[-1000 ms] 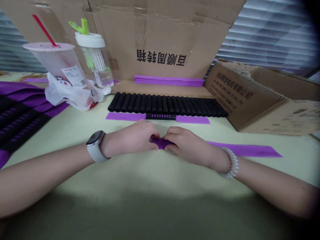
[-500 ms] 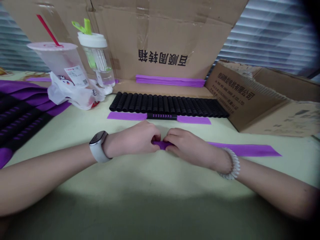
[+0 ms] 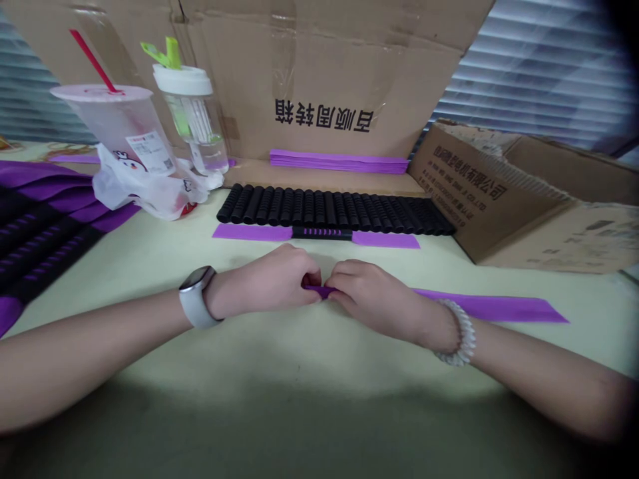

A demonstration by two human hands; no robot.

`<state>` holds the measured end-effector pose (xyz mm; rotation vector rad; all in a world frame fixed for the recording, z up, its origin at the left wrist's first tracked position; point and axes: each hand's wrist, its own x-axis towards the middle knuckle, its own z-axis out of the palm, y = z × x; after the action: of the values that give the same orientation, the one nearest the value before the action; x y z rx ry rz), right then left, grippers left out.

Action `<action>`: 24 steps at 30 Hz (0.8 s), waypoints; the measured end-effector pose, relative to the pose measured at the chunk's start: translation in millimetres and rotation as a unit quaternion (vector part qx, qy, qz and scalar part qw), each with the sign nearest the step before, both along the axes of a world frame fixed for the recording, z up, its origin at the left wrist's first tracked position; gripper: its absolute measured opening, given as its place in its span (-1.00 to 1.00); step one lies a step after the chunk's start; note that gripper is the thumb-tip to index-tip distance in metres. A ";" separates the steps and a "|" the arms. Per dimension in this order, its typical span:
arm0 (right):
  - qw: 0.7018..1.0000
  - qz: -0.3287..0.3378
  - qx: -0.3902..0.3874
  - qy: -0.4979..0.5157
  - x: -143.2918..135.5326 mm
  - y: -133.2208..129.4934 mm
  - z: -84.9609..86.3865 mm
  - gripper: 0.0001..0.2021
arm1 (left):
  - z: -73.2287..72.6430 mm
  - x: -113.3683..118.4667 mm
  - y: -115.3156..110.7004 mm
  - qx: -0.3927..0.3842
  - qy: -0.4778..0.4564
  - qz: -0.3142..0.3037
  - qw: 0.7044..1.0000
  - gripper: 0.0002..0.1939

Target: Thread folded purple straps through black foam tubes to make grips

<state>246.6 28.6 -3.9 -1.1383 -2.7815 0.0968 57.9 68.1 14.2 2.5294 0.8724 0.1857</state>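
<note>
A purple strip [image 3: 499, 308] stretches out to the right behind my right wrist, and its other end is pinched between my two hands. My left hand [image 3: 277, 278], with a watch at the wrist, has its fingers curled tightly on the strip's end. Close beside it, my right hand [image 3: 372, 293] grips the strip between thumb and fingers. The part inside my fists is hidden. Just beyond lies another purple strip [image 3: 252, 231] with a black ribbed sleeve [image 3: 322, 233] around its middle. Behind that runs a row of black ribbed sleeves [image 3: 334, 209].
Flat purple strips [image 3: 339, 161] are stacked against the large cardboard box [image 3: 324, 60]. An open carton [image 3: 514, 193] stands at right. At left are a drink cup [image 3: 114, 123] in a plastic bag, a water bottle [image 3: 192, 113] and sleeved purple strips [image 3: 44, 233].
The purple piece between my hands now looks folded narrower and flatter. My right hand has tilted slightly downward, and the strip's free end has shifted a little down and right.
</note>
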 end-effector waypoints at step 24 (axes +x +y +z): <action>0.992 0.002 -0.079 0.099 20.4 -2.3 9.0 -0.82 | 49.1 -31.6 -6.2 0.228 0.384 0.103 0.889 -0.76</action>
<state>267.0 26.3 5.1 -1.0894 -2.6384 0.4139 26.4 61.9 63.2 2.9675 1.5428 -0.6789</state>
